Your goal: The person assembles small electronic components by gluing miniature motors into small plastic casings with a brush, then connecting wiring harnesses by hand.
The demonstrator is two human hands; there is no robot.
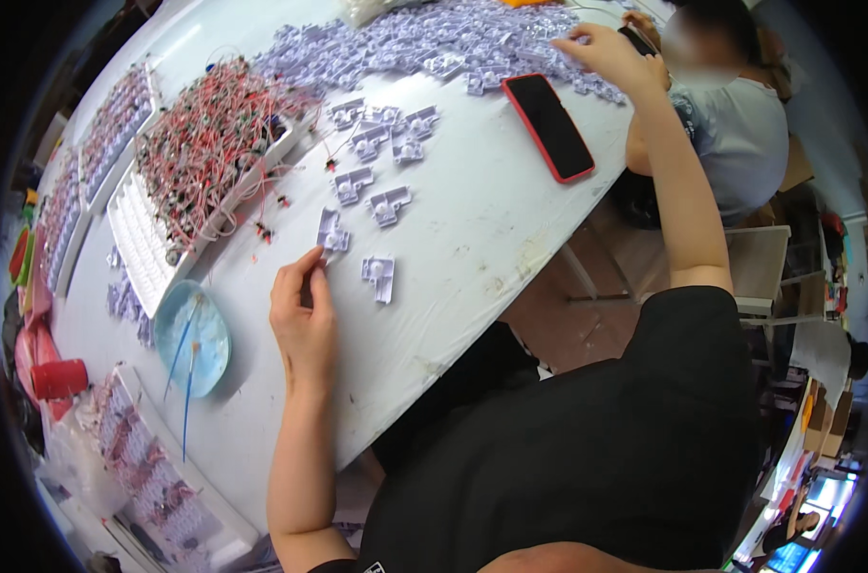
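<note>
Lavender plastic housings lie in loose rows on the white-covered table. My left hand (303,320) has thumb and forefinger drawn together at the lower edge of one lavender plastic housing (333,229); another housing (378,278) lies just right of them. At the far right, my right hand (606,55) reaches over the edge of a wide pile of such housings (405,46), fingers apart, with nothing visible in them. A phone with a red case (550,129) lies below that hand. Several more housings (369,140) sit between the two hands.
A heap of red and white wires with small parts (219,143) fills a white tray (138,234). Nearby is a light-blue dish (219,358) with two thin blue sticks. Filled trays (118,124) line the left. Another person (739,124) sits at the far right.
</note>
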